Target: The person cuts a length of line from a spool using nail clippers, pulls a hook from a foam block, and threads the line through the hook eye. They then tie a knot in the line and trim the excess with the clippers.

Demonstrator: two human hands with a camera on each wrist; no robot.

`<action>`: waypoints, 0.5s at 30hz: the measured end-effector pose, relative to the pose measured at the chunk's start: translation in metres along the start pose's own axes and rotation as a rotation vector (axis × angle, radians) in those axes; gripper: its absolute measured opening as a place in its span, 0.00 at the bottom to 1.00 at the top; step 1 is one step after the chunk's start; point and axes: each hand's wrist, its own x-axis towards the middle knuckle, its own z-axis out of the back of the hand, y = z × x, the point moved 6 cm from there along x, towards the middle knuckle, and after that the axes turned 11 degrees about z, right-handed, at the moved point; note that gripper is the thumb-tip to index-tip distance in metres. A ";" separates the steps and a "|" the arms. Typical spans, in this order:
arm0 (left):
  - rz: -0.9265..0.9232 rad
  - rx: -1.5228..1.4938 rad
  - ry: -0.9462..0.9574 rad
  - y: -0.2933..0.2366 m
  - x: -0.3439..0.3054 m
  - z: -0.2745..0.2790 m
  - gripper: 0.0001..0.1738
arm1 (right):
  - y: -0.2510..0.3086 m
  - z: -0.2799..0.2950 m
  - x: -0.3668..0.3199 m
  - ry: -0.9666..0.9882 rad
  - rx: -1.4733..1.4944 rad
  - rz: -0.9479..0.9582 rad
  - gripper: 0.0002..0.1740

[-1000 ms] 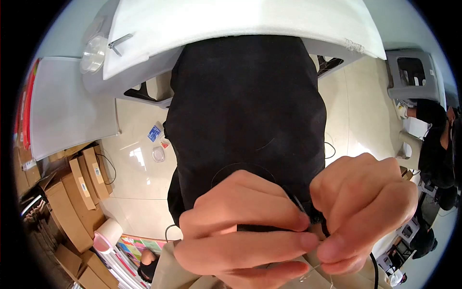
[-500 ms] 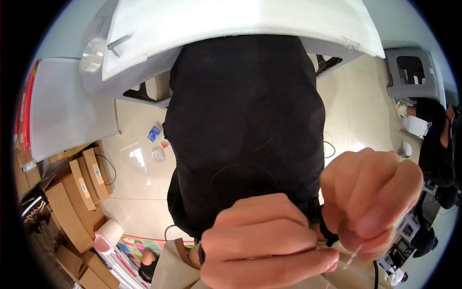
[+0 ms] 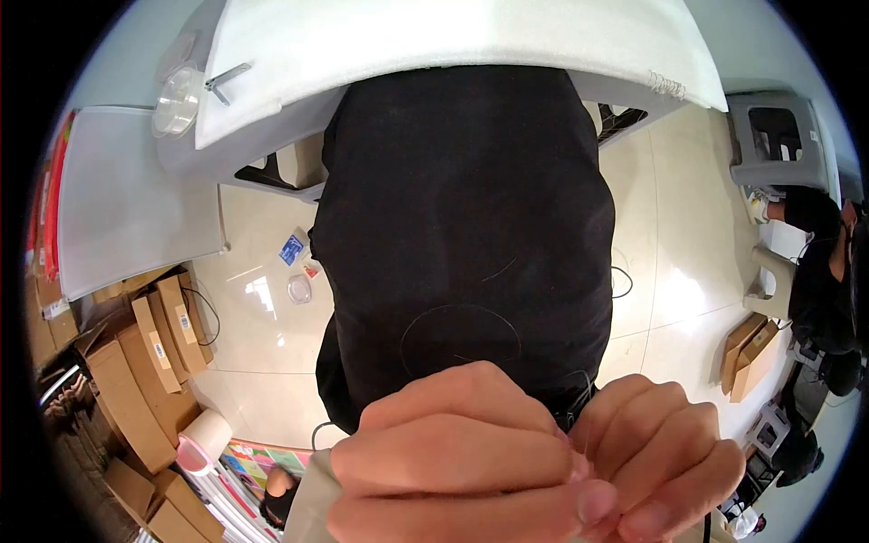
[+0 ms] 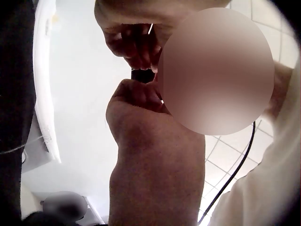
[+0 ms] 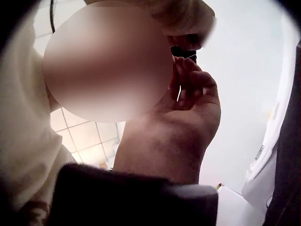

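Grasping a small black part (image 4: 142, 75) in the grip of the left hand (image 3: 462, 452), fingers curled tight around it. Closing on the same part from the opposite side with the right hand (image 3: 661, 457), fingertips bent in and pinching, both hands touching. Held up close under the head camera, well apart from the surface (image 3: 186, 158). Cannot tell from any view whether a thread passes through the part. Directly behind the hands: black cloth (image 3: 462, 208), hanging down from a white foam sheet (image 3: 453, 36) laid on the surface. At the sheet's left end: a metal fastener (image 3: 226, 80), with a clear round container (image 3: 176, 100) just beside it. Farther out on the tiled floor (image 3: 670, 235): cardboard boxes (image 3: 154, 344) at left, a grey stool (image 3: 774, 136) at right.
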 end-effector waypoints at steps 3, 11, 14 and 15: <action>0.038 0.043 0.090 -0.003 0.010 0.005 0.14 | -0.001 -0.004 -0.001 -0.074 0.021 0.097 0.17; 0.167 0.093 -0.099 -0.011 0.019 -0.005 0.14 | -0.004 -0.004 -0.004 0.076 0.182 0.087 0.17; 0.127 0.060 -0.093 -0.009 0.019 -0.004 0.14 | -0.003 -0.003 -0.008 0.041 0.143 0.066 0.15; 0.130 0.059 -0.097 -0.009 0.019 -0.004 0.14 | -0.002 -0.001 -0.012 -0.024 0.037 0.027 0.13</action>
